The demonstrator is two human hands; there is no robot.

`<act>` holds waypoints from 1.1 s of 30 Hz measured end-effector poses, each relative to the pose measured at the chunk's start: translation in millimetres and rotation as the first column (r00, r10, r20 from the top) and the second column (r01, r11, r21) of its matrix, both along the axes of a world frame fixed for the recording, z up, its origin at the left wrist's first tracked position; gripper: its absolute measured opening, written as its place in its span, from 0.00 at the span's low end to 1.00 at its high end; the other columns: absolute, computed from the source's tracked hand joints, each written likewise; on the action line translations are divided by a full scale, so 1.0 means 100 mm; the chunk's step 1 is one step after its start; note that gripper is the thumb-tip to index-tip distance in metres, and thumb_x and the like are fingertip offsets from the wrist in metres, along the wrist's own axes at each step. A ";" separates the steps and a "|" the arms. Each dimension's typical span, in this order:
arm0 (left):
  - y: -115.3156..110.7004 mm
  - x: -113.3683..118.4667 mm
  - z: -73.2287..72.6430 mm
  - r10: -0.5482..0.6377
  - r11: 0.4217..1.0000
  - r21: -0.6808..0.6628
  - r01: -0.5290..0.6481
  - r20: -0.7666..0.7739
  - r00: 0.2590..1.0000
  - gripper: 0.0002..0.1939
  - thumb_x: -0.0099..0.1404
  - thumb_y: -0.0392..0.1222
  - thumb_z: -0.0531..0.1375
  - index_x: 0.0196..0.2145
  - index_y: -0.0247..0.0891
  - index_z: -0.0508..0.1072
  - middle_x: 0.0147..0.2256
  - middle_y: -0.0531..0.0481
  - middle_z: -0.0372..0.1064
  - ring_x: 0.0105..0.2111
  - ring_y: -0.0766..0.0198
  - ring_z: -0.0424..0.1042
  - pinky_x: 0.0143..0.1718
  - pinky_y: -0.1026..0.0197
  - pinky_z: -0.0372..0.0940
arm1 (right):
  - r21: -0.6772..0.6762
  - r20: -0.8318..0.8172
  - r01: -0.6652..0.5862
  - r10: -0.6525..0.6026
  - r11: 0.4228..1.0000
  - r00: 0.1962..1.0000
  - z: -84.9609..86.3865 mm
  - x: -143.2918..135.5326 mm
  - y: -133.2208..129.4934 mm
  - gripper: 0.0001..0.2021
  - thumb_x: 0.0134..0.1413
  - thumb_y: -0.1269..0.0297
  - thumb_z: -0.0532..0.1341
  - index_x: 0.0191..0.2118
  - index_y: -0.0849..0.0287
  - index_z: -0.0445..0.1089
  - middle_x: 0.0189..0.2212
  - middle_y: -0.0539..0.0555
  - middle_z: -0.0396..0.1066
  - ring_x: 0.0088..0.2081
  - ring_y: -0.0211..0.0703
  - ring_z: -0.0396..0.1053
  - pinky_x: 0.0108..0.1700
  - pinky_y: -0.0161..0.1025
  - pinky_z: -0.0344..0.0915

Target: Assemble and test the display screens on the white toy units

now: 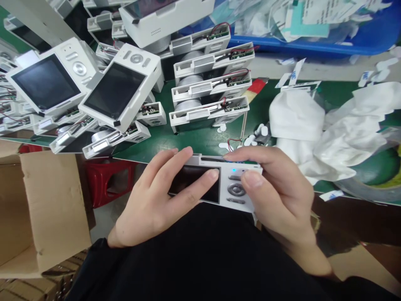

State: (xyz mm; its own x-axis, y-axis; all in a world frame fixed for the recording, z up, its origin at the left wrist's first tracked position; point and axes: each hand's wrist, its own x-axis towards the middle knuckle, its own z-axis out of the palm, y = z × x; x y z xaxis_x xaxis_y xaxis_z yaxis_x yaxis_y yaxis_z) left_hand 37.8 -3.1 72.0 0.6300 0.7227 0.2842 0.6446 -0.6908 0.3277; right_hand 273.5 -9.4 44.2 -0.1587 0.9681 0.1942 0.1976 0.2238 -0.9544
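Note:
A white digital camera (236, 177) is held between both hands at the table's near edge, its screen and buttons facing me. A small blue light glows beside its upper button. My left hand (159, 196) grips its left side, the thumb lying across the dark screen and the fingers over the top edge. At the other end, my right hand (278, 192) has its thumb by the buttons and its index finger along the top, where the casing looks uncovered. The fingers behind the camera are hidden.
Partly open white cameras (209, 110) stand in a row, wires showing. More cameras (120, 85) are piled at left. A blue bin (369, 46) holds plastic scraps. White cloth (296, 113) and a tape roll (369, 188) lie right. A red stool (106, 177) and cardboard box (56, 209) are below.

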 end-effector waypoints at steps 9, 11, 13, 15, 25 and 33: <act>0.02 0.00 -0.03 -0.006 1.000 0.021 0.006 0.007 1.000 0.22 0.72 0.34 0.66 0.62 0.44 0.75 0.61 0.40 0.68 0.62 0.49 0.70 0.64 0.47 0.69 | -0.006 -0.009 0.005 -0.005 1.000 1.000 0.00 0.02 0.00 0.13 0.73 0.66 0.59 0.57 0.44 0.73 0.48 0.47 0.79 0.45 0.41 0.80 0.46 0.37 0.75; 0.04 -0.02 -0.06 -0.027 0.999 0.028 0.026 0.028 0.999 0.23 0.73 0.39 0.66 0.64 0.46 0.73 0.62 0.40 0.68 0.61 0.49 0.71 0.63 0.47 0.71 | -0.027 -0.021 0.008 -0.009 1.000 1.000 -0.01 0.02 0.00 0.13 0.74 0.65 0.59 0.57 0.44 0.74 0.47 0.48 0.80 0.43 0.43 0.80 0.44 0.40 0.76; 0.05 -0.04 -0.11 -0.030 1.000 0.008 0.029 0.123 0.992 0.32 0.72 0.49 0.68 0.70 0.49 0.66 0.67 0.39 0.65 0.63 0.47 0.71 0.62 0.46 0.72 | -0.033 -0.057 0.007 -0.009 0.999 0.998 -0.04 0.02 -0.01 0.12 0.74 0.62 0.58 0.56 0.43 0.75 0.44 0.49 0.80 0.40 0.46 0.79 0.41 0.42 0.76; 0.06 -0.07 -0.18 -0.001 0.998 -0.054 0.016 0.268 0.963 0.49 0.67 0.60 0.69 0.77 0.51 0.53 0.71 0.37 0.58 0.66 0.43 0.69 0.62 0.44 0.73 | -0.041 -0.110 0.012 -0.016 0.999 0.994 -0.07 0.02 -0.01 0.12 0.74 0.60 0.58 0.56 0.43 0.75 0.43 0.50 0.80 0.38 0.46 0.79 0.39 0.42 0.76; -0.03 -0.09 -0.38 0.187 0.935 -0.355 -0.030 0.417 0.890 0.50 0.65 0.55 0.74 0.76 0.48 0.54 0.60 0.40 0.74 0.57 0.49 0.77 0.59 0.49 0.74 | -0.220 -0.150 0.124 -0.159 0.968 0.976 -0.08 -0.08 -0.03 0.10 0.74 0.52 0.60 0.50 0.45 0.78 0.43 0.50 0.79 0.40 0.44 0.78 0.43 0.41 0.74; 0.00 -0.09 -0.35 0.164 0.930 -0.367 -0.020 0.366 0.916 0.47 0.63 0.53 0.75 0.73 0.47 0.59 0.56 0.43 0.76 0.53 0.51 0.78 0.54 0.52 0.75 | -0.225 -0.167 0.094 -0.134 0.970 0.977 -0.11 -0.07 -0.03 0.10 0.73 0.52 0.61 0.48 0.44 0.79 0.39 0.49 0.78 0.37 0.42 0.76 0.38 0.41 0.72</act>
